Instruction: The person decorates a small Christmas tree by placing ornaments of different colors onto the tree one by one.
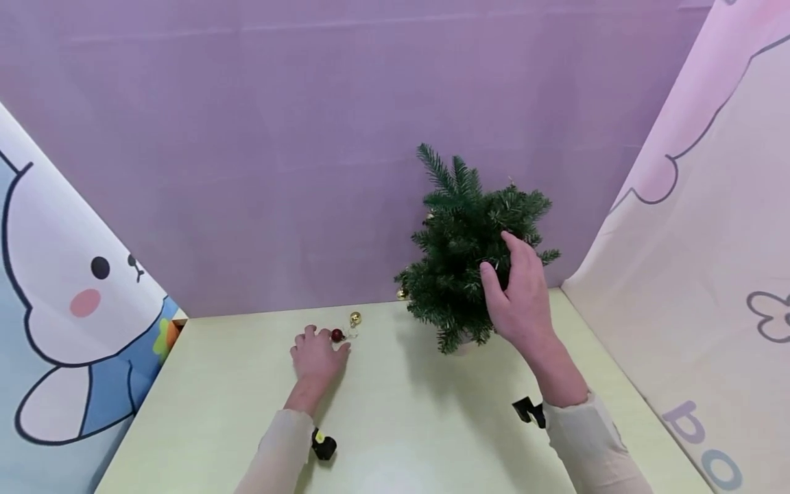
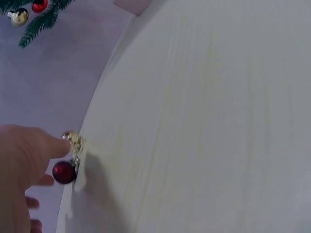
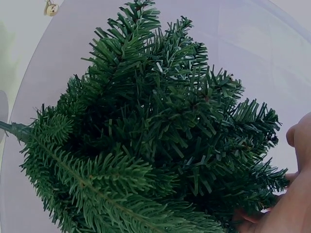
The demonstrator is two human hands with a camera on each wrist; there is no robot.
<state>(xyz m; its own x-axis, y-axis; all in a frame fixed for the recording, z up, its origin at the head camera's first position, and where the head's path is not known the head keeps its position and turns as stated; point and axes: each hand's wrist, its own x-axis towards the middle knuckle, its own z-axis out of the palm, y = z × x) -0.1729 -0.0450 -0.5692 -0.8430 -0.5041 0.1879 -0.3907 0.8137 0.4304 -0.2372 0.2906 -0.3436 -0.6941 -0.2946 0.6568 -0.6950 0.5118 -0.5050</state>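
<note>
On the table, my left hand (image 1: 316, 357) reaches over a dark red ball ornament (image 1: 337, 335), its fingers spread and loosely bent. A gold ball ornament (image 1: 355, 318) lies just beyond. In the left wrist view the thumb overlaps the gold ornament (image 2: 71, 136), with the red ball (image 2: 64, 172) between thumb and fingers; contact is unclear. A small artificial Christmas tree (image 1: 463, 254) stands at the back right. My right hand (image 1: 521, 291) is at its right side, thumb and fingers apart. Some fingertips are hidden among the branches (image 3: 170, 126) in the right wrist view.
Gold balls (image 1: 402, 294) hang on the tree's left side, and a red one (image 2: 40, 5) shows in the left wrist view. A purple backdrop (image 1: 296, 171) closes off the back of the pale table (image 1: 382, 412). Printed cloths flank both sides. Black devices (image 1: 324, 446) sit at the wrists.
</note>
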